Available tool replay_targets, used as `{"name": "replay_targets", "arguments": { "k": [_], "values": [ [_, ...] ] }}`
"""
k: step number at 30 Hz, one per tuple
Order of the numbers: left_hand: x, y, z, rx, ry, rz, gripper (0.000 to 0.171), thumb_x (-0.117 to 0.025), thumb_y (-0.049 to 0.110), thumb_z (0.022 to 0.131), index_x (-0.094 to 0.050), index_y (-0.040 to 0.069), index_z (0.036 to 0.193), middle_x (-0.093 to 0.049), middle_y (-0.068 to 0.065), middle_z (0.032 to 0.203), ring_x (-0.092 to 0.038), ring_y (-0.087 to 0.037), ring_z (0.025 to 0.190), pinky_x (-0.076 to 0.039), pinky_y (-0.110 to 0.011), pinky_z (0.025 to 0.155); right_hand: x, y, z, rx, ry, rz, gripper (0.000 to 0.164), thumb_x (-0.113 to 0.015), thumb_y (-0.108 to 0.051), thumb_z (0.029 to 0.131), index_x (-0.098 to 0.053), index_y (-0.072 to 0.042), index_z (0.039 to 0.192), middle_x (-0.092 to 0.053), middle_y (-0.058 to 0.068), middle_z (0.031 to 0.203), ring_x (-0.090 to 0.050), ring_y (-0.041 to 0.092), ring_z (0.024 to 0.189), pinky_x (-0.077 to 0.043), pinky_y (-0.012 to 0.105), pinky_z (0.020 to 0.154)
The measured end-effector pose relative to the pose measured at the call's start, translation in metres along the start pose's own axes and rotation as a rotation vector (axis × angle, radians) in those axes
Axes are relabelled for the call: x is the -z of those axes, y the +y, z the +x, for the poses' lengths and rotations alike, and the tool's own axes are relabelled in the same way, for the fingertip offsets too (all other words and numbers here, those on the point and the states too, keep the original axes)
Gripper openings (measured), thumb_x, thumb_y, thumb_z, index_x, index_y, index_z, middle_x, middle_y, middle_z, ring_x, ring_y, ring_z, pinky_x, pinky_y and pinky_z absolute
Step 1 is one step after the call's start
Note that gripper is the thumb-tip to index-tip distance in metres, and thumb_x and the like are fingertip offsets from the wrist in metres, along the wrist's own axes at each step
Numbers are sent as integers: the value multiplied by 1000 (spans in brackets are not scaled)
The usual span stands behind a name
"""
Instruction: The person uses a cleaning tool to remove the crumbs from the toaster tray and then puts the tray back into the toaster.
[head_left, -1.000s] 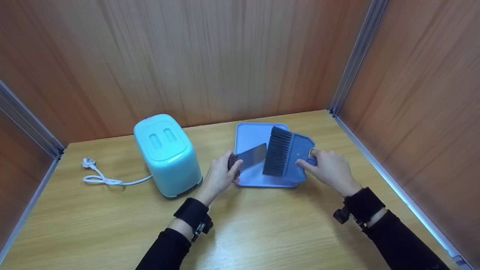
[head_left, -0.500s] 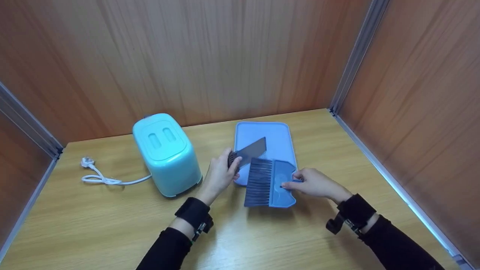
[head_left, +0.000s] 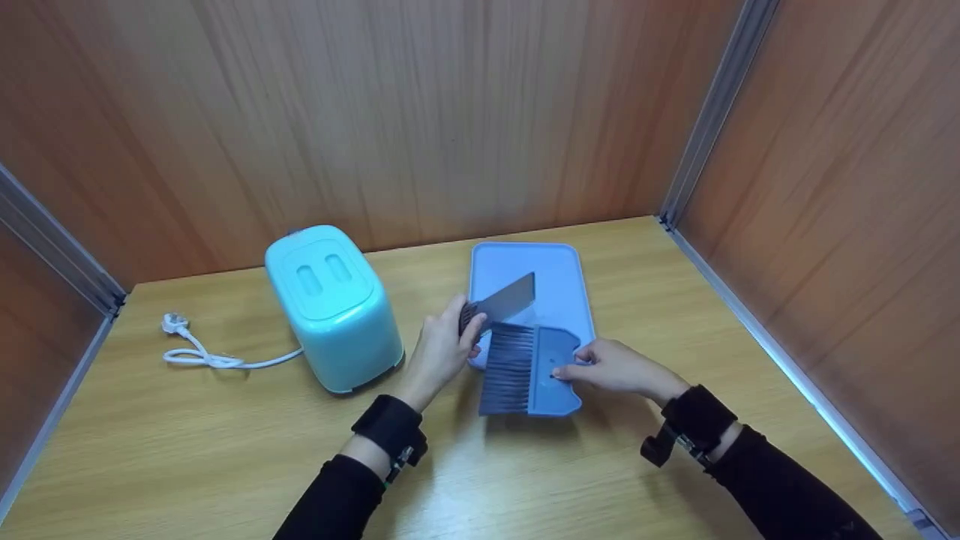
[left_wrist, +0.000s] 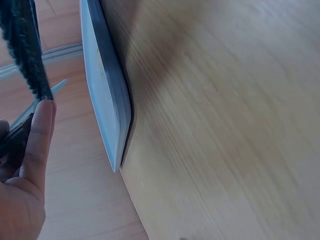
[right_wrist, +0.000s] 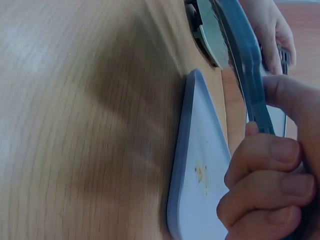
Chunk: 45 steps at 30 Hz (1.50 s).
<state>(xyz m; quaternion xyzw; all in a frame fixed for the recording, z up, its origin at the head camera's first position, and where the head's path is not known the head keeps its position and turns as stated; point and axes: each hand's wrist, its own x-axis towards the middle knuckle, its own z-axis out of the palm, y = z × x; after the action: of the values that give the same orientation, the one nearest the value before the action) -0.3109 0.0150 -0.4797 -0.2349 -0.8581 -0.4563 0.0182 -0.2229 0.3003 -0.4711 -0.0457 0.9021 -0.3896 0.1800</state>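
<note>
In the head view my left hand (head_left: 436,351) grips a scraper-like tool (head_left: 511,298) by its dark ribbed handle. Its flat grey blade points right, over the blue tray (head_left: 551,266). My right hand (head_left: 619,366) pinches a wide blue brush (head_left: 553,375), thumb on top of the head and fingers beneath. The dark bristles (head_left: 508,371) face left, just in front of the blade, above the tray's front edge and the table. Whether bristles and blade touch is unclear. Yellowish crumbs (right_wrist: 201,173) lie on the tray in the right wrist view.
A turquoise toaster (head_left: 337,315) with a lid stands left of my left hand. Its white cord (head_left: 214,361) lies looped on the wooden table (head_left: 225,450), ending in a plug (head_left: 175,324). Wooden panels (head_left: 450,120) rise behind and at both sides.
My right hand has brought the brush left and toward me, off the tray's right side to its front edge. My left hand stays nearly in place, its blade slightly more raised.
</note>
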Motion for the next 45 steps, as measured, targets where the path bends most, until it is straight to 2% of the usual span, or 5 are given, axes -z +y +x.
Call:
{"name": "replay_targets", "arguments": {
  "k": [17, 25, 31, 37, 45],
  "values": [
    [0, 0, -1, -49, -5, 32, 17, -59, 25, 112, -58, 8, 115, -72, -11, 87, -69, -11, 64, -58, -24, 55, 22, 25, 2, -146, 109, 28, 54, -69, -51, 102, -46, -20, 65, -32, -11, 63, -31, 8, 57, -24, 21, 53],
    [1, 1, -2, -13, -1, 15, 17, -60, 25, 112, -59, 9, 114, -72, -11, 92, -71, -13, 66, -60, -25, 57, 30, 28, -4, -162, 159, 30, 55, -69, -52, 102, -45, -19, 66, -34, -10, 63, -34, 9, 58, -26, 22, 54],
    [1, -1, -2, -54, 20, 21, 18, -61, 24, 112, -56, 7, 107, -72, -11, 81, -73, -14, 62, -58, -24, 53, 38, 19, -8, -115, 339, -47, 57, -67, -63, 100, -42, -18, 75, -35, -7, 71, -38, 13, 64, -28, 25, 57],
    [1, -2, -1, 15, -40, -101, 21, -61, 29, 111, -56, 8, 112, -72, -14, 88, -77, -18, 67, -66, -32, 60, 35, 6, -6, -75, 569, -99, 58, -62, -67, 102, -50, -13, 84, -37, -1, 76, -45, 20, 72, -31, 29, 65],
    [-2, -3, -1, 48, -102, -231, 24, -64, 28, 110, -56, 5, 110, -74, -19, 89, -78, -21, 67, -69, -48, 68, 16, -9, 7, -40, 563, -69, 55, -64, -66, 102, -54, -13, 87, -37, -1, 77, -45, 18, 72, -31, 28, 64]
  ]
}}
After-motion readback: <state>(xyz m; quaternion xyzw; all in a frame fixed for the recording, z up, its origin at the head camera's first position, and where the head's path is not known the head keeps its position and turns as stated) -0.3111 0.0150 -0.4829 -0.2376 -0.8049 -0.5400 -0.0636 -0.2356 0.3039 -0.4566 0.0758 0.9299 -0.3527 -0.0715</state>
